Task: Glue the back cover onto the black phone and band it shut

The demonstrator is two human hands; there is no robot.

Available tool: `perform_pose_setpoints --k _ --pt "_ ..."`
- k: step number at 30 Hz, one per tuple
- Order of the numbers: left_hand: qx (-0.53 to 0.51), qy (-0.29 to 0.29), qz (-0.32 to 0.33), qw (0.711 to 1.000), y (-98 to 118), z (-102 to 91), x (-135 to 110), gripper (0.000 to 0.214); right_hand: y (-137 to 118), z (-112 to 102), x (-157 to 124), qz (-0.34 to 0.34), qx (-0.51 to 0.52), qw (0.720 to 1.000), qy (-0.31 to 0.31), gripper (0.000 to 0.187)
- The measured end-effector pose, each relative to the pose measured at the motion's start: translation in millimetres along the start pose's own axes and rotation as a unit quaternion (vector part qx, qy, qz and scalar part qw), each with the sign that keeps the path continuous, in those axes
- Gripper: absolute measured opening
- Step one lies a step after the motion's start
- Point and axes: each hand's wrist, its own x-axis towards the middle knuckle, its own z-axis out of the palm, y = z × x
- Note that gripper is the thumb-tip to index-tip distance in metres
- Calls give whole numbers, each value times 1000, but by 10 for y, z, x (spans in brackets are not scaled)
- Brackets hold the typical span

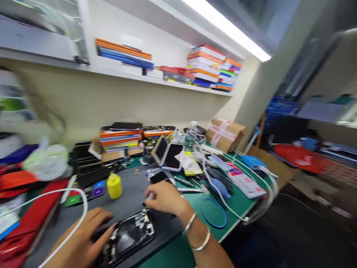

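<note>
An opened phone with its insides showing lies on a dark work mat near the front edge of the bench. My left hand rests on the phone's left end, fingers curled around its edge. Just beyond the phone's top end, my right hand is bent into a pinch, gripping something small and light that I cannot make out. Two bangles circle that wrist. The picture is smeared by motion.
A yellow bottle stands on the mat. Behind it lie several phones, tools, white cables, a blue ring, stacked boxes and a cardboard box. Shelves above hold more boxes. The green mat ends at the right.
</note>
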Motion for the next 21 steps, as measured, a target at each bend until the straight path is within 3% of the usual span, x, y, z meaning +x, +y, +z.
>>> perform_pose_setpoints --k 2,5,8,11,14,17,21 --pt "24 -39 20 999 268 -60 149 15 33 -96 19 24 14 999 19 17" --pt "42 -92 18 995 488 -69 241 20 116 -262 53 112 11 990 87 22" --pt "53 -111 9 992 570 -54 213 18 204 -359 61 193 -10 971 141 29" --pt "88 -109 -17 990 572 -72 203 18 264 -345 95 205 -23 971 118 41" --pt "166 -83 -92 978 459 -190 304 19 273 -295 166 199 -35 976 81 51" --pt "271 -61 -196 940 207 -373 524 15 229 -272 210 194 -44 977 76 49" --pt "361 -119 -238 894 -231 -438 889 14 160 -236 204 170 -43 980 99 40"
